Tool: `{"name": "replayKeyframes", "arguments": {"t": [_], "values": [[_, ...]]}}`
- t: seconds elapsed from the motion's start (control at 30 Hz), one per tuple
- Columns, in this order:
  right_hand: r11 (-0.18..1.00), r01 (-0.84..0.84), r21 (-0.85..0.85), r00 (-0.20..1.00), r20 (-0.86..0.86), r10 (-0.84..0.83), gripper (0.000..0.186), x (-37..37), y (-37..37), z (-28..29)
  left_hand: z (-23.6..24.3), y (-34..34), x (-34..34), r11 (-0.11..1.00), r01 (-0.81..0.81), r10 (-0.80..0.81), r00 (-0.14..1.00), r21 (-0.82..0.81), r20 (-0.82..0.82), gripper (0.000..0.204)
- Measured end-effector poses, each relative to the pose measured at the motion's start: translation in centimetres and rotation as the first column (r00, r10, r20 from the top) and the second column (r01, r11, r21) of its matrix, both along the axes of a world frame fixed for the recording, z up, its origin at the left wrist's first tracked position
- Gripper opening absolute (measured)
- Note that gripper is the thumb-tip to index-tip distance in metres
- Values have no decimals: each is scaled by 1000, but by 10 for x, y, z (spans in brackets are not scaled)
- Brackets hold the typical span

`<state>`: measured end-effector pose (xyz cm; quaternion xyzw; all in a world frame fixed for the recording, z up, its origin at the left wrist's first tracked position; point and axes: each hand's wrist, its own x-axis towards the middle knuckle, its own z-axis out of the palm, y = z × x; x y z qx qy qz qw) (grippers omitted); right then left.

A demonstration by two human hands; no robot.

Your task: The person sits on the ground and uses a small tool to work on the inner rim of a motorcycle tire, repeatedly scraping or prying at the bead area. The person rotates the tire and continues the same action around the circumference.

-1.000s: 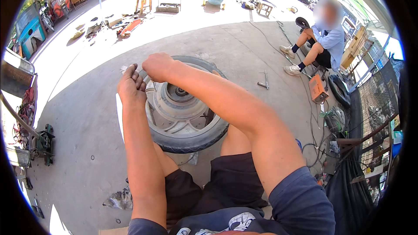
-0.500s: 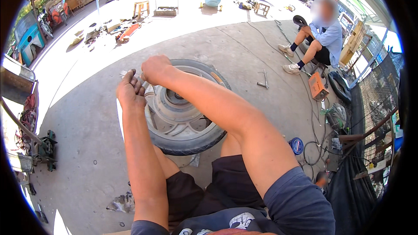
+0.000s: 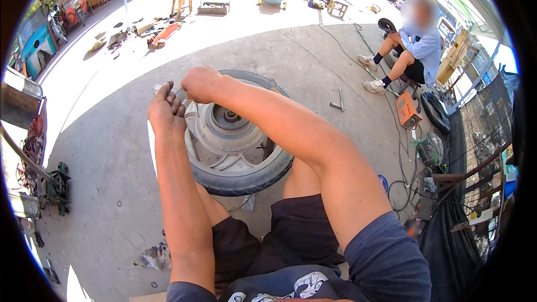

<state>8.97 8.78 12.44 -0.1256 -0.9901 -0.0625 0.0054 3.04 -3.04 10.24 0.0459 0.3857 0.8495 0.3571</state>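
A wheel with a black tyre (image 3: 240,184) and a grey spoked hub (image 3: 215,134) lies in front of my knees. Over its far left rim, both my hands are close together. My left hand (image 3: 166,109) has its fingers bent and pinched, with something small and pale at the fingertips. Beside it my right hand (image 3: 201,84) is closed in a fist-like grip, and what it holds is hidden. My right forearm crosses above the wheel and covers part of the tyre. The dark bearing hole (image 3: 230,116) at the hub's centre shows below that forearm.
A T-shaped metal wrench (image 3: 338,100) lies on the concrete, right of the wheel. Farther right, a person (image 3: 422,47) sits near an orange box (image 3: 408,109) with cables. A green metal tool (image 3: 55,188) stands at left, and a crumpled plastic bag (image 3: 154,257) lies by my left arm.
My right elbow has shifted slightly to the right and now hides most of the blue tin. More of the hub's centre shows. Both hands stay together over the rim.
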Motion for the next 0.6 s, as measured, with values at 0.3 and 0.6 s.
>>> {"name": "replayKeyframes", "arguments": {"t": [0.3,0.6], "values": [[981,184,-64,981,-45,-187,20,-13,-18,0,1,0,0,1000,-17,17,1000,-2,18,15],[992,112,-66,993,56,-108,23,-10,-14,0,4,-1,0,1000,-4,4,1000,-6,13,15]]}}
